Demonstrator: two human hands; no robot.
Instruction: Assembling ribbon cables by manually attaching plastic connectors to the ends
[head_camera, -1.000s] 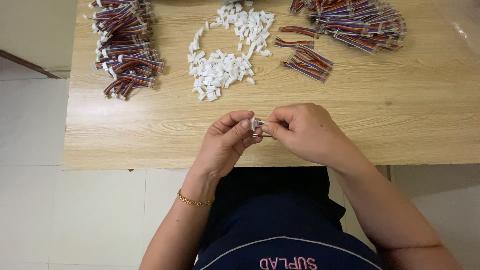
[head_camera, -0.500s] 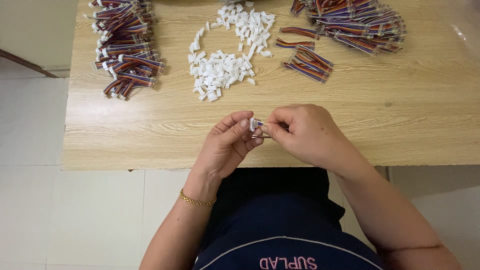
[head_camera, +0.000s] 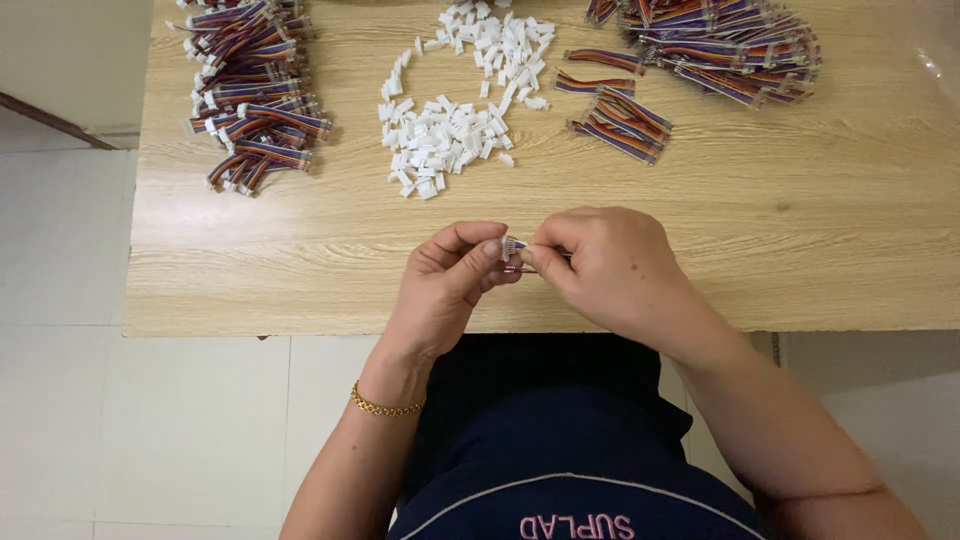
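My left hand (head_camera: 450, 285) and my right hand (head_camera: 605, 265) meet above the near edge of a light wooden table (head_camera: 800, 260). Between their fingertips sits a small white plastic connector (head_camera: 511, 247) on the end of a short multicoloured ribbon cable (head_camera: 520, 268). The left thumb and forefinger pinch the connector. The right fingers grip the cable, most of which is hidden inside the right hand.
A pile of loose white connectors (head_camera: 460, 100) lies at the middle far side. A heap of multicoloured cables with white ends (head_camera: 250, 90) sits far left. Another heap of multicoloured cables (head_camera: 700, 45) lies far right. A gold bracelet (head_camera: 385, 405) circles my left wrist.
Both hands stay in place at the table edge; only the fingers shift slightly on the connector and cable.
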